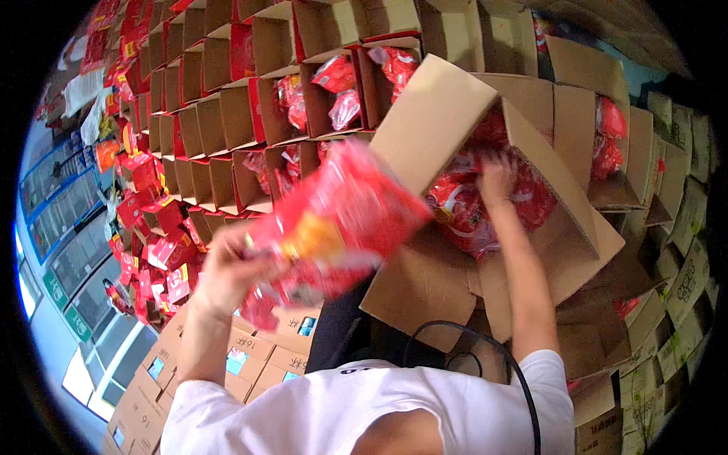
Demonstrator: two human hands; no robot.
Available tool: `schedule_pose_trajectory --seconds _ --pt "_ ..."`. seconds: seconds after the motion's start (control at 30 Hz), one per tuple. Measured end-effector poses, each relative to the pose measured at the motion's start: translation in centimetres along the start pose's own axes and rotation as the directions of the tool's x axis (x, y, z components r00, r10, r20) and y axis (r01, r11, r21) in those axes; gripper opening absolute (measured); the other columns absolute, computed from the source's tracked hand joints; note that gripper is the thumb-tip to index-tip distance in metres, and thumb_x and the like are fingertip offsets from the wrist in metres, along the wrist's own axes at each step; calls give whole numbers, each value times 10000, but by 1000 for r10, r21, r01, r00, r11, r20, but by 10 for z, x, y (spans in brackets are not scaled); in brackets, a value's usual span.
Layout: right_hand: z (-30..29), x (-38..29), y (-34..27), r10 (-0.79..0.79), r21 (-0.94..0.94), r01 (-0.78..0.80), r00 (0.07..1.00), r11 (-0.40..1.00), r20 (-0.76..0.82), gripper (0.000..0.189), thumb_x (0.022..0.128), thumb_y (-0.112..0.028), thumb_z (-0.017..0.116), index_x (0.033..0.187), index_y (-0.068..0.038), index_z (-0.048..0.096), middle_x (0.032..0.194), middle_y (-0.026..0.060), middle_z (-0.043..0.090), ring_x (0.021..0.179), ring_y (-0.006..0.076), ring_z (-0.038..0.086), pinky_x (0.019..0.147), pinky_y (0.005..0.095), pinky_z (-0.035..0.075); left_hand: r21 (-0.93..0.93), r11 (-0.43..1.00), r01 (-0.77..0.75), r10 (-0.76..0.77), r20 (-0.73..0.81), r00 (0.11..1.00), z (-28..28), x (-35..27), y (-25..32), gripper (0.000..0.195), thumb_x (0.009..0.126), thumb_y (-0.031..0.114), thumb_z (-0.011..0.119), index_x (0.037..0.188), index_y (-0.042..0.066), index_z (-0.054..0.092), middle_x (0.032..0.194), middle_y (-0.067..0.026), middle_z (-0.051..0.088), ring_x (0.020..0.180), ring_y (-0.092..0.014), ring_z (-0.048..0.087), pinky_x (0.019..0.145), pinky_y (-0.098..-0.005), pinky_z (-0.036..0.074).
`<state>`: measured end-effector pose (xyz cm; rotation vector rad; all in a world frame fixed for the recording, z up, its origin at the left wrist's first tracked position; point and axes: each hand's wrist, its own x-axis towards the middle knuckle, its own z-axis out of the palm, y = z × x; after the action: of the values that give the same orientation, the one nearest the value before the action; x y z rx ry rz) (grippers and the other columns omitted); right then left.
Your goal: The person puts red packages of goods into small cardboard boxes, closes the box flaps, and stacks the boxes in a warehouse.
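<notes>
My left hand [239, 267] grips a red plastic package [347, 210] by its near end, holding it up in front of me. The package is blurred and shows a yellow-orange patch. To the right, my right hand [499, 175] reaches into an open cardboard carton [438, 122] whose flaps are spread. Inside lie several red glossy packages [463, 207], and my fingers are over them. Blur hides whether those fingers hold one.
Rows of open-topped boxes [324, 28] stand ahead, some holding red packages [338, 85]. Red boxes [165, 244] are heaped at left. Closed cartons [244, 347] lie below left. Stacked cartons [688, 278] line the right. A black cable [512, 358] loops near my right arm.
</notes>
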<state>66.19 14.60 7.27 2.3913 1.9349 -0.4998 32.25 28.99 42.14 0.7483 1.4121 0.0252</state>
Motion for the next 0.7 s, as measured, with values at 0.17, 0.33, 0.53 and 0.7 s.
schedule_pose_trajectory --seconds 0.17,0.33,0.53,0.7 --pt "-92 -18 13 137 492 -91 989 866 -57 497 710 94 582 1168 -95 624 1126 130 643 1077 331 594 928 362 465 -261 880 -397 337 -247 908 -52 73 35 397 794 -50 636 1186 -3 586 1071 -106 670 918 -173 659 845 -335 532" --pt "-199 -48 -12 209 741 -55 971 669 -117 393 774 91 614 1161 30 608 1067 115 671 1006 164 618 896 292 459 62 836 -545 537 -296 790 -146 189 53 335 874 125 669 1162 -17 572 993 -82 667 871 -149 651 764 -290 533" --pt "-305 -59 -55 706 920 40 628 389 -326 257 843 3 656 1084 70 600 1086 119 625 971 192 601 864 349 493 317 683 -658 728 -210 653 -94 197 -11 471 890 120 652 1315 42 466 1205 -108 594 1094 -182 571 930 -309 462" --pt "-349 32 -81 726 920 333 578 207 -373 381 816 -94 723 1149 33 591 1132 119 617 968 207 612 828 358 526 282 891 -356 374 -10 927 -56 133 -137 372 868 24 612 1235 39 552 1138 -71 632 1023 -142 597 894 -297 480"
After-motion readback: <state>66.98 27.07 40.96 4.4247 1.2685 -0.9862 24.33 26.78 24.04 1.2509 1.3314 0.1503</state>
